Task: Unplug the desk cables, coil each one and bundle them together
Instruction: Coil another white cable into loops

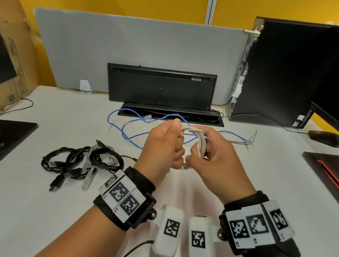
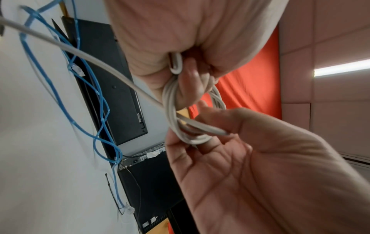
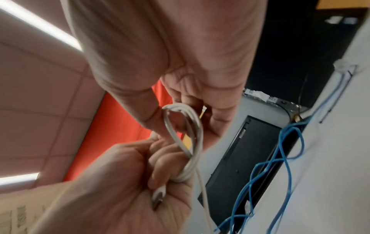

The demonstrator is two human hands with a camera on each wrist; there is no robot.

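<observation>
Above the desk (image 1: 244, 187), the left hand (image 1: 164, 145) and right hand (image 1: 219, 160) each hold a grip clamped on the coiled white cable (image 1: 198, 140); a slackened grip would likely let the loops spring apart.

White desk (image 1: 37, 207) carries a loose blue cable (image 1: 132, 130) near its rear edge. Coiled black cables (image 1: 81, 162) lie toward the left edge; a mouse (image 1: 326, 138) sits at the right rear.

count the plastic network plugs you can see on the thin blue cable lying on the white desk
2. One clear plug lies by the black cable tray behind the left hand; the other lies right of the right hand.
</observation>
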